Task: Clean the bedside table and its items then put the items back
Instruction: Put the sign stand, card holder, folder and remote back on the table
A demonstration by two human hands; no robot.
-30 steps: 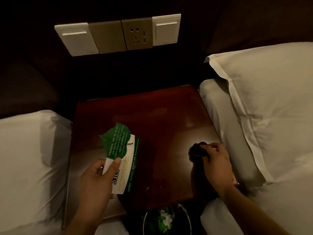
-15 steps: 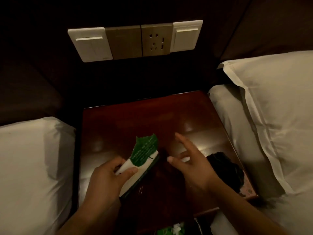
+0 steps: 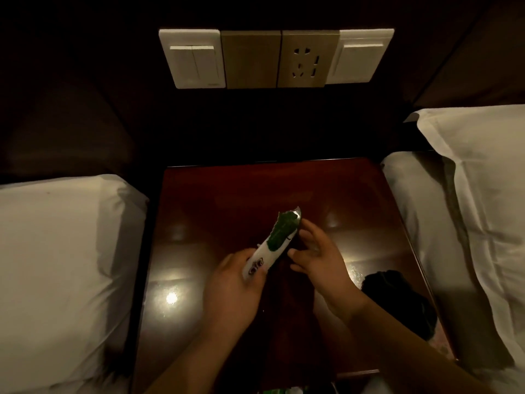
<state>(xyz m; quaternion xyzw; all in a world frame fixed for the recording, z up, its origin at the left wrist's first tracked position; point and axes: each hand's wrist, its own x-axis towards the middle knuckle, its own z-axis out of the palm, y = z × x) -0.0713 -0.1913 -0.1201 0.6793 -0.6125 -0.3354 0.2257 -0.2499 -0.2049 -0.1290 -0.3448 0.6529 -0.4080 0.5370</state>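
A dark red wooden bedside table (image 3: 227, 189) stands between two beds. Over its middle my left hand (image 3: 233, 282) grips the lower end of a white card with a green leaf-shaped top (image 3: 277, 237). The card is turned nearly edge-on and tilts up to the right. My right hand (image 3: 315, 257) touches the card's right side near the leaf, fingers bent around its edge. A crumpled dark cloth (image 3: 397, 302) lies on the table's right front part, apart from both hands.
White bedding (image 3: 56, 251) borders the table on the left, and a mattress edge with a white pillow (image 3: 488, 194) on the right. A wall panel of switches and a socket (image 3: 275, 58) sits above. Something green and white (image 3: 284, 390) shows below the table's front edge.
My right hand let go of the dark cloth on the table's right side and came left to the card. My left hand turned the card edge-on. The view shifted down.
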